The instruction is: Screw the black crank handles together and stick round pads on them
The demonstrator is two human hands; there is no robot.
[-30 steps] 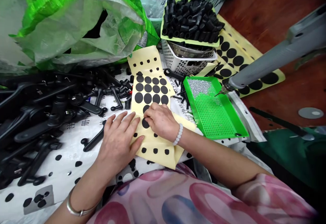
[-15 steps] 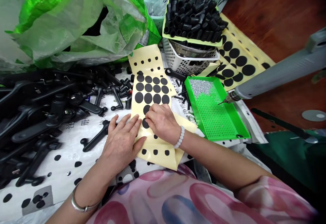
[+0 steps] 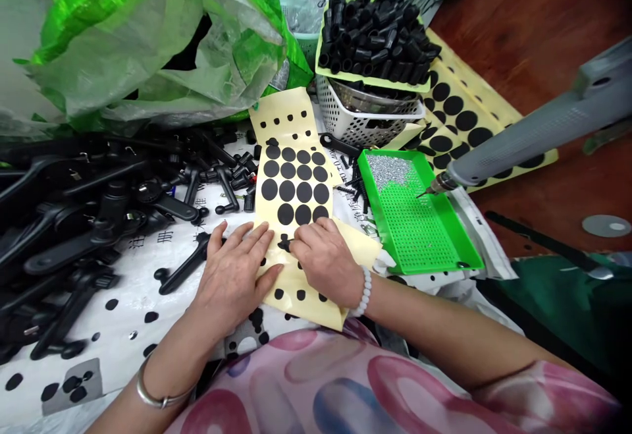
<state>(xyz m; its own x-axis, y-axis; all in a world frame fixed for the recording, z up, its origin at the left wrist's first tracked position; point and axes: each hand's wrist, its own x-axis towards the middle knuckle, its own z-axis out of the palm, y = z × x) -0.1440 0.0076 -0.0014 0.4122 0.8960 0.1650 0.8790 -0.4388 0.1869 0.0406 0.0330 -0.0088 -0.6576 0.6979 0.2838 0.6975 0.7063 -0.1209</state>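
A yellow backing sheet (image 3: 316, 151) with rows of round black stickers (image 3: 287, 190) lies before me. My left hand (image 3: 234, 266) rests flat on its left edge, fingers stretched out. Lower on the sheet, my right hand (image 3: 328, 259) pinches a black round sticker (image 3: 285, 243); most of it is hidden behind the fingers, with a dark edge showing at the fingertips. Small black scraps stay on the bare strip nearest me. Just left of my left hand lies a black arm-shaped part (image 3: 185, 268).
Many black jointed parts (image 3: 89, 223) cover the left side. A green tray (image 3: 419, 223) of small metal pieces sits right, under a grey power screwdriver (image 3: 518, 137). Behind are a white basket (image 3: 365, 124), black sleeves (image 3: 380, 35), more sticker sheets (image 3: 494, 108) and a green bag (image 3: 162, 45).
The round sticker under my right fingers has come up off the sheet. My right hand has shifted slightly right and toward me; my left hand has stayed put.
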